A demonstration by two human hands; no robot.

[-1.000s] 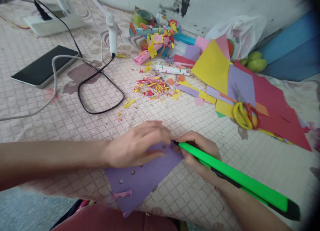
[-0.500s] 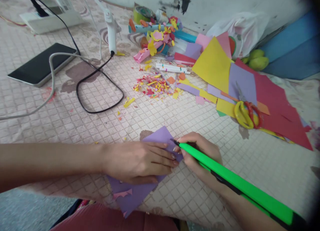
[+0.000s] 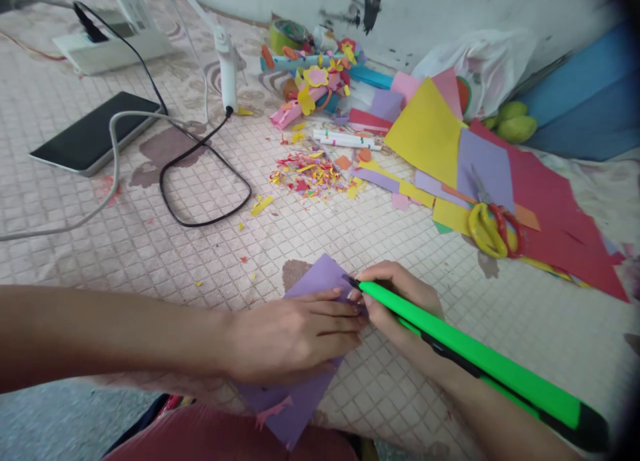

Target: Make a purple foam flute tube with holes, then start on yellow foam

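Note:
A sheet of purple paper (image 3: 300, 408) lies aslant near the table's front edge, with a small torn pink scrap (image 3: 274, 411) on its lower part. My left hand (image 3: 297, 334) rests flat on the sheet, fingers stretched out to the right, covering its middle. In my right hand (image 3: 400, 294) is a long, slim green and black pen-like tool (image 3: 465, 341), its exact kind unclear. Its dark pointed tip meets the paper's upper right edge, just beyond my left fingertips. Part of my right hand is hidden behind the tool.
Scissors (image 3: 487, 228) lie on coloured paper sheets (image 3: 425, 131) at the right. Farther back are a heap of paper scraps (image 3: 310, 174) and paper flowers (image 3: 315, 78). A black cable (image 3: 200, 221), a phone-like dark slab (image 3: 95, 131) and a power strip (image 3: 105, 51) occupy the left.
The purple paper's lower part and my left hand have shifted a little to the right in view. The green tool's tip stays at about the same spot on the paper's edge.

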